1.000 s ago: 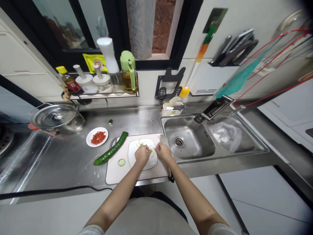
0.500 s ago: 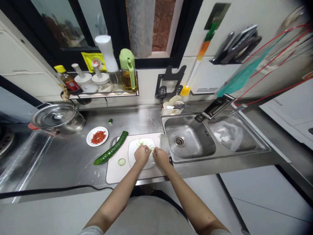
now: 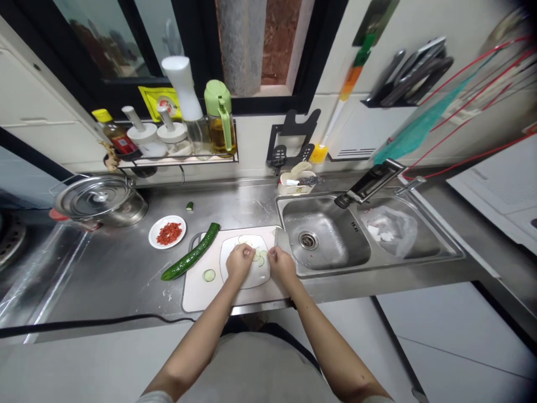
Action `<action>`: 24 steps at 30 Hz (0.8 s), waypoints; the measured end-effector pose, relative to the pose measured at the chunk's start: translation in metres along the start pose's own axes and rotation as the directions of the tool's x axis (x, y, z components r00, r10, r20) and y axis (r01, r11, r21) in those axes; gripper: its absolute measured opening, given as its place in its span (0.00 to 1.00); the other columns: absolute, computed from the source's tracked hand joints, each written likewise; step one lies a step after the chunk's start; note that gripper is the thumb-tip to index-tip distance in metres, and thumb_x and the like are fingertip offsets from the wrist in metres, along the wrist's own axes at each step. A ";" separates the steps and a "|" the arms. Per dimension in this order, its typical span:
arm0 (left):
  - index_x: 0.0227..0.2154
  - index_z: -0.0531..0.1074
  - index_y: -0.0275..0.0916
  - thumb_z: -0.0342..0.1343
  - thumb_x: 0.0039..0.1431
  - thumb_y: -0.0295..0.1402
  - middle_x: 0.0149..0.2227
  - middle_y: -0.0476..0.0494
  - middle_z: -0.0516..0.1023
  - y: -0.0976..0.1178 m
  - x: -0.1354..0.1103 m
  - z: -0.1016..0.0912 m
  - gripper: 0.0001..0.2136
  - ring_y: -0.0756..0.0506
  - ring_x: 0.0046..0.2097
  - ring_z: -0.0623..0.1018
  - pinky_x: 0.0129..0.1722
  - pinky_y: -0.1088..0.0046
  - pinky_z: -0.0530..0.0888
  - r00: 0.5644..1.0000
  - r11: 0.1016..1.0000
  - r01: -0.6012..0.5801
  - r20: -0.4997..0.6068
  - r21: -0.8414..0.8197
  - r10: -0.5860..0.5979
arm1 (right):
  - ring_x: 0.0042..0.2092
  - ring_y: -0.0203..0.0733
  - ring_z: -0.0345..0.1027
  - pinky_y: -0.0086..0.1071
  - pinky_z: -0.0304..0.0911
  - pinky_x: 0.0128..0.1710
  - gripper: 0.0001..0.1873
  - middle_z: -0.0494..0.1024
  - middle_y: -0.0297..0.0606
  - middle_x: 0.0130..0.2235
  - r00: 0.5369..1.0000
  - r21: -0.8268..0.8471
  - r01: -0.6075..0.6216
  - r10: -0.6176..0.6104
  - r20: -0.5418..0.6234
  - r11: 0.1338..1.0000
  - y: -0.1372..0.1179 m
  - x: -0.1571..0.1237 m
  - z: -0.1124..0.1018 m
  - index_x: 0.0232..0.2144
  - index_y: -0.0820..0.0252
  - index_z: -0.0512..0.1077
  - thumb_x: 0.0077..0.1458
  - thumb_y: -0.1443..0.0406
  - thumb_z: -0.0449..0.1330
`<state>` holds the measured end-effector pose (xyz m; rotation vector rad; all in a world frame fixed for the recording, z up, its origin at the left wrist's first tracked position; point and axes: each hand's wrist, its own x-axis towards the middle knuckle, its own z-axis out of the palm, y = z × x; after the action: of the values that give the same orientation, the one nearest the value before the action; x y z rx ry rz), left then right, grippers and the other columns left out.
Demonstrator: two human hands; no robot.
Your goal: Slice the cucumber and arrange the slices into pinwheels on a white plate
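Note:
A squarish white plate (image 3: 257, 279) lies on the pale cutting board (image 3: 197, 296), with thin cucumber slices (image 3: 260, 258) fanned out on it. Over the plate's left half is my left hand (image 3: 240, 264), its thumb and fingers pinched together by the slices. My right hand (image 3: 283, 267) is also pinched, at the plate's right edge; what either fingertip grip holds is too small to make out. Partly hidden behind my right hand is a knife, its broad blade (image 3: 282, 239) showing. A long cucumber (image 3: 191, 258) rests across the board's left edge, near a single cucumber slice (image 3: 208, 275).
A small plate (image 3: 153, 238) of chopped red pieces and a cucumber end (image 3: 189, 206) lie on the steel counter. The lidded pot (image 3: 126, 207) stands at left. To the right is the sink (image 3: 331, 240) with its faucet (image 3: 364, 187). Bottles line the rack (image 3: 180, 163).
My right hand has moved slightly right, away from my left hand, uncovering more of the cucumber slices and hiding the knife handle. My left hand has shifted slightly left.

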<state>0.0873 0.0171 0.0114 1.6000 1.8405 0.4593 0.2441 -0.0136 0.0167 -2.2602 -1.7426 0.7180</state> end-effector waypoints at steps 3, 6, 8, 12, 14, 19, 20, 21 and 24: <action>0.34 0.74 0.43 0.51 0.57 0.43 0.30 0.50 0.73 -0.022 -0.007 -0.019 0.11 0.50 0.32 0.72 0.32 0.77 0.65 0.992 0.986 0.014 -0.118 -0.166 -0.034 | 0.29 0.38 0.64 0.27 0.49 0.29 0.13 0.72 0.33 0.25 0.995 0.162 -0.036 0.051 -0.091 0.986 0.016 -0.001 -0.012 0.38 0.58 0.71 0.58 0.60 0.49; 0.37 0.73 0.42 0.50 0.56 0.45 0.28 0.50 0.72 -0.057 -0.018 -0.038 0.14 0.50 0.29 0.70 0.31 0.77 0.67 0.961 0.961 0.051 -0.248 -0.273 -0.122 | 0.28 0.38 0.62 0.27 0.52 0.29 0.15 0.69 0.33 0.24 0.977 0.292 -0.040 0.098 -0.190 0.956 0.038 -0.004 -0.021 0.37 0.60 0.71 0.56 0.59 0.48; 0.37 0.73 0.40 0.51 0.54 0.46 0.26 0.50 0.71 -0.082 -0.028 -0.049 0.16 0.50 0.28 0.70 0.30 0.76 0.67 0.945 0.951 0.068 -0.285 -0.300 -0.157 | 0.27 0.38 0.60 0.28 0.53 0.30 0.17 0.68 0.33 0.23 0.963 0.343 -0.046 0.134 -0.235 0.938 0.055 -0.006 -0.024 0.37 0.61 0.71 0.55 0.57 0.49; 0.37 0.74 0.41 0.52 0.52 0.47 0.24 0.52 0.69 -0.125 -0.049 -0.065 0.17 0.49 0.26 0.69 0.30 0.75 0.67 0.929 0.959 0.124 -0.309 -0.254 -0.202 | 0.26 0.38 0.58 0.28 0.55 0.30 0.18 0.65 0.31 0.22 0.935 0.414 -0.045 0.184 -0.303 0.909 0.085 -0.010 -0.026 0.36 0.62 0.71 0.52 0.55 0.50; 0.37 0.74 0.41 0.51 0.52 0.47 0.23 0.52 0.69 -0.137 -0.058 -0.070 0.17 0.49 0.26 0.69 0.30 0.75 0.66 0.921 0.963 0.152 -0.321 -0.224 -0.220 | 0.25 0.37 0.58 0.29 0.55 0.29 0.20 0.64 0.31 0.21 0.916 0.448 -0.043 0.214 -0.339 0.893 0.094 -0.012 -0.026 0.34 0.62 0.71 0.50 0.53 0.51; 0.37 0.74 0.41 0.50 0.53 0.44 0.24 0.52 0.70 -0.144 -0.068 -0.074 0.15 0.49 0.27 0.71 0.30 0.76 0.65 0.905 0.961 0.193 -0.343 -0.199 -0.253 | 0.23 0.37 0.57 0.31 0.55 0.27 0.22 0.63 0.30 0.20 0.900 0.476 -0.021 0.225 -0.374 0.879 0.097 -0.013 -0.028 0.31 0.62 0.72 0.46 0.50 0.52; 0.37 0.74 0.41 0.50 0.53 0.44 0.25 0.52 0.70 -0.143 -0.068 -0.073 0.15 0.49 0.27 0.71 0.30 0.76 0.65 0.904 0.960 0.197 -0.344 -0.199 -0.256 | 0.23 0.37 0.56 0.31 0.55 0.27 0.22 0.63 0.29 0.19 0.902 0.475 -0.016 0.217 -0.373 0.880 0.096 -0.013 -0.028 0.31 0.62 0.72 0.46 0.50 0.52; 0.37 0.74 0.41 0.50 0.54 0.43 0.25 0.52 0.71 -0.142 -0.068 -0.073 0.14 0.50 0.27 0.71 0.30 0.76 0.65 0.903 0.960 0.198 -0.344 -0.198 -0.257 | 0.23 0.37 0.56 0.31 0.54 0.27 0.22 0.62 0.29 0.19 0.904 0.473 -0.011 0.211 -0.373 0.881 0.094 -0.012 -0.028 0.31 0.62 0.73 0.46 0.50 0.53; 0.37 0.74 0.41 0.50 0.54 0.42 0.25 0.51 0.72 -0.140 -0.068 -0.070 0.13 0.50 0.27 0.71 0.30 0.76 0.65 0.903 0.962 0.194 -0.348 -0.191 -0.251 | 0.23 0.36 0.55 0.31 0.54 0.27 0.22 0.61 0.29 0.19 0.909 0.477 0.013 0.189 -0.372 0.879 0.090 -0.011 -0.026 0.30 0.62 0.73 0.45 0.50 0.53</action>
<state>-0.0602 -0.0650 -0.0104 1.2404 2.1776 0.8202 0.3314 -0.0462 0.0022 -1.9754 -1.1256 0.5532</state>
